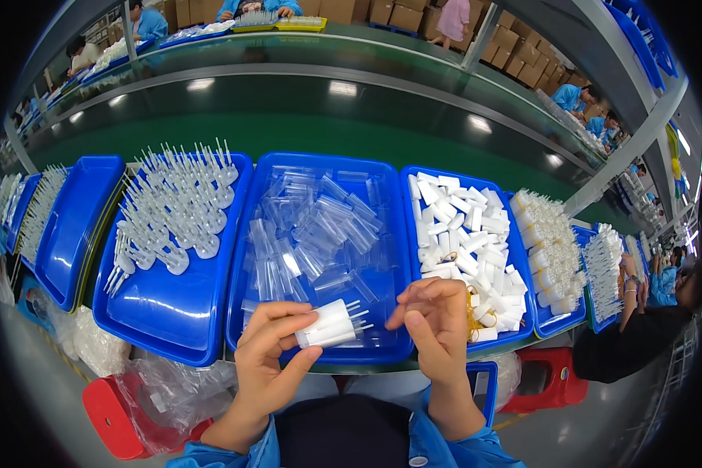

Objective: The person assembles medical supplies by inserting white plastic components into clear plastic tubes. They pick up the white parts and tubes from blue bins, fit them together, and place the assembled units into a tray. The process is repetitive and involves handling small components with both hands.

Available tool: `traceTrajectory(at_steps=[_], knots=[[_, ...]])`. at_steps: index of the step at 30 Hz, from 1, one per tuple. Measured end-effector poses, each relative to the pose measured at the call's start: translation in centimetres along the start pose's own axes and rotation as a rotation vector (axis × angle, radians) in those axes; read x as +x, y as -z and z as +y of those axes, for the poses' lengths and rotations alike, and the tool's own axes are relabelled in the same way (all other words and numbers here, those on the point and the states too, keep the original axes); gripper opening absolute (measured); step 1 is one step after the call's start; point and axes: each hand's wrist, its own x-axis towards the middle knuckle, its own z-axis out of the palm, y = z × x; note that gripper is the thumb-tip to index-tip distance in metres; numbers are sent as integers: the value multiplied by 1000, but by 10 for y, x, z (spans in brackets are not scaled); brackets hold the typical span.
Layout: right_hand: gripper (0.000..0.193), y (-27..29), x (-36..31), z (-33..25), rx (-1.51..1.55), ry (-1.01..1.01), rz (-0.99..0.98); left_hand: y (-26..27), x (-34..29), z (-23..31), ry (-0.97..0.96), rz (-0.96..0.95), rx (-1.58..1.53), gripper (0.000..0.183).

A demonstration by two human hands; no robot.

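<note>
My left hand (269,355) pinches a small bundle of white cylinders (331,324) between thumb and fingers. Several thin pale prongs stick out of its right end, and a clear edge shows at its left end. To the right, my right hand (437,316) is raised with fingers bent and apart; nothing shows in it. Both hands are over the near edge of a blue tray (370,355) of clear plastic tubes (312,226). Just beyond my right hand, a second blue tray (515,331) holds white blocks or cylinders (464,226) and some yellow loops (473,312).
On the left, a blue tray (160,331) carries clear pieces with upright thin stems (175,207). More trays stand at both sides. A green conveyor belt (288,105) runs behind. Red stools (109,417) and plastic bags (183,398) are below. A co-worker's arm (628,343) reaches in at right.
</note>
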Motion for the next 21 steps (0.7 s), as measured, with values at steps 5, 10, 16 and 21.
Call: traceTrajectory(at_steps=[5,10,16,21], knots=[[21,10,-1,-2,-349,49,-62,-1,2,5,11,-38,6,35],[19,6,-4,3,-256,127,94,0,0,3,-7,-30,-26,35],[18,0,-2,3,-255,98,136,1,0,0,-4,-30,-23,36],[19,1,0,3,-337,88,134,1,1,1,13,-42,-5,36]])
